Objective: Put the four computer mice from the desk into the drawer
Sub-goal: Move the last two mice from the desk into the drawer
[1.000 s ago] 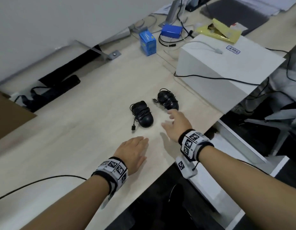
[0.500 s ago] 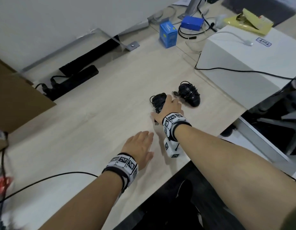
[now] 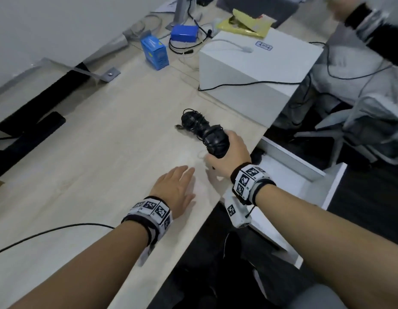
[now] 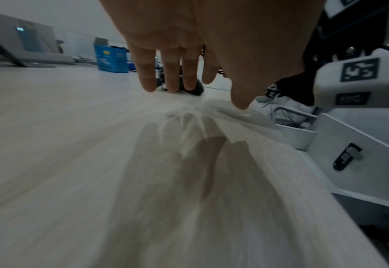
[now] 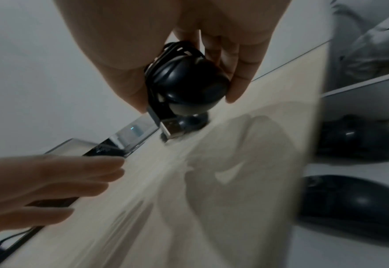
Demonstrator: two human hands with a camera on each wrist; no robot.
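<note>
My right hand [image 3: 223, 150] grips a black mouse [image 3: 216, 139] with its cord wound round it, lifted just above the desk near the right edge. In the right wrist view the thumb and fingers clasp this mouse [image 5: 189, 85] and its USB plug [image 5: 171, 129] dangles below. A second cord-wrapped mouse [image 3: 191, 121] lies on the desk just behind. Past the desk edge the white drawer [image 3: 305, 181] stands open, with two black mice [image 5: 358, 139] [image 5: 354, 204] lying in it. My left hand [image 3: 178, 184] rests flat on the desk, fingers [image 4: 173, 72] straight, holding nothing.
A white box [image 3: 260, 70] stands behind the mice, with a yellow envelope [image 3: 245, 23] on it. Two blue boxes [image 3: 155, 52] [image 3: 184, 34] and cables sit at the back. A black cable [image 3: 48, 230] crosses the near left. Another person's arm [image 3: 360, 18] shows top right.
My right hand reached left to the nearer mouse, gripped it, lifted it and carried it right, toward the desk edge above the drawer. The left hand stayed flat.
</note>
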